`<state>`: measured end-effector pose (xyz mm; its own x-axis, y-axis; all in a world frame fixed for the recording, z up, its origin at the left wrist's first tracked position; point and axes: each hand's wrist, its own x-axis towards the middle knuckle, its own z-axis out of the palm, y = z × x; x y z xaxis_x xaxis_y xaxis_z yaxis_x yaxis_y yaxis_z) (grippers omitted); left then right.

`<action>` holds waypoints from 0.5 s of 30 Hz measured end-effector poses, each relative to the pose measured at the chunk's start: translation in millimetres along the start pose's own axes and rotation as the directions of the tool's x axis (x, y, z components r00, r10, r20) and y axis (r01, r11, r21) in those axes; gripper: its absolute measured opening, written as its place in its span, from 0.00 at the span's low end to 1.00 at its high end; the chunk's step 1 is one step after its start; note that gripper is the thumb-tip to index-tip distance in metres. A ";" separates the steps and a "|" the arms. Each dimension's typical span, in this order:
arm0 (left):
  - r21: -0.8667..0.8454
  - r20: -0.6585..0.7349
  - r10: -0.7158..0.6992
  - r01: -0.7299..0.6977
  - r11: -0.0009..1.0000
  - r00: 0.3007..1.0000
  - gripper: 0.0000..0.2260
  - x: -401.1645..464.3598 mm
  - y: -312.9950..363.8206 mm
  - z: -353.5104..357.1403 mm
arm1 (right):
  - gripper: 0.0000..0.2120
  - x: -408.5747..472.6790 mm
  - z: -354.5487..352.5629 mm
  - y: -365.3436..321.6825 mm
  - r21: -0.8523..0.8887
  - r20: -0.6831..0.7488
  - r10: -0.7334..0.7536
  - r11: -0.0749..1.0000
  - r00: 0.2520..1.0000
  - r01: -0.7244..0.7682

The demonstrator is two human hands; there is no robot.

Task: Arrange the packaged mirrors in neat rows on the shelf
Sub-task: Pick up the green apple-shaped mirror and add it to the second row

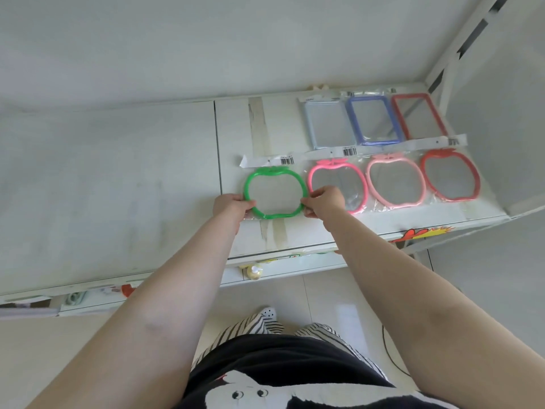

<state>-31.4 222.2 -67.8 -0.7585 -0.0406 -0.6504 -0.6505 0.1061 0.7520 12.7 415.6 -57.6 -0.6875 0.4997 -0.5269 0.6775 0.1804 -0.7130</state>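
green apple-shaped mirror [274, 192] lies flat on the white shelf [295, 231], at the left end of the front row, and i have both hands on it. my left hand [231, 206] pinches the lower left of the frame, fingers [249, 204] closed on the rim and wrapper; my right hand [323, 202] pinches the lower right the same way, and partly covers the bright pink mirror [336, 184] just beside it. further right in that row sit the pale pink mirror [395, 181] and the red apple mirror [449, 175], each in a clear bag with a header card. behind them the back row holds three rectangular mirrors: light blue [326, 125], dark blue [373, 121] and red [418, 116]. finding: the step in hand appears to be squaring the green piece into line. to do it well i would slide it, not lift it, until its near edge matches the near edges of the neighbours, keep its frame just beside the bright pink one without riding over that bag, and turn it so its header card [267, 160] runs level with the others. the card sits slightly skewed at present. risk noted: loose film under my right hand could drag the bright pink mirror out of place, so i would let go gently.
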 end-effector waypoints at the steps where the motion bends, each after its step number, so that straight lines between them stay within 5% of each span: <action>1: 0.047 -0.011 -0.001 0.002 0.999 1.000 0.10 1.8 -1.5 0.7 | 0.11 0.5 -1.2 -0.4 -0.033 -0.003 -0.008 0.999 1.000 0.008; 5: 0.499 -0.070 0.097 -0.049 0.865 0.993 0.08 -0.5 1.6 2.1 | 0.08 0.3 -3.3 0.3 -0.207 -0.007 -0.053 0.977 0.999 0.050; 9: 0.737 -0.170 0.239 -0.038 0.675 0.956 0.25 -12.9 5.5 10.5 | 0.10 -3.2 -0.6 -1.2 -0.385 -0.013 -0.131 0.916 0.991 0.116; 11: 0.829 -0.178 0.399 -0.082 0.554 0.900 0.28 -18.2 6.1 18.9 | 0.11 -7.3 -4.1 -2.2 -0.572 -0.008 -0.205 0.804 0.979 0.164; 13: 0.889 -0.055 0.541 -0.205 0.409 0.839 0.26 -20.8 7.7 30.6 | 0.12 -10.1 -11.4 0.1 -0.693 -0.014 -0.279 0.695 0.960 0.192; 15: 0.892 0.158 0.576 -0.366 0.264 0.802 0.27 -20.5 7.6 46.3 | 0.12 -8.2 -21.1 7.1 -0.695 -0.064 -0.321 0.694 0.945 0.188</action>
<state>-19.0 269.8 -53.7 -0.9771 0.1854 -0.1049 0.1397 0.9295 0.3414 28.6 430.7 -48.7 -0.8501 0.4690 -0.2394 0.5225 0.8078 -0.2728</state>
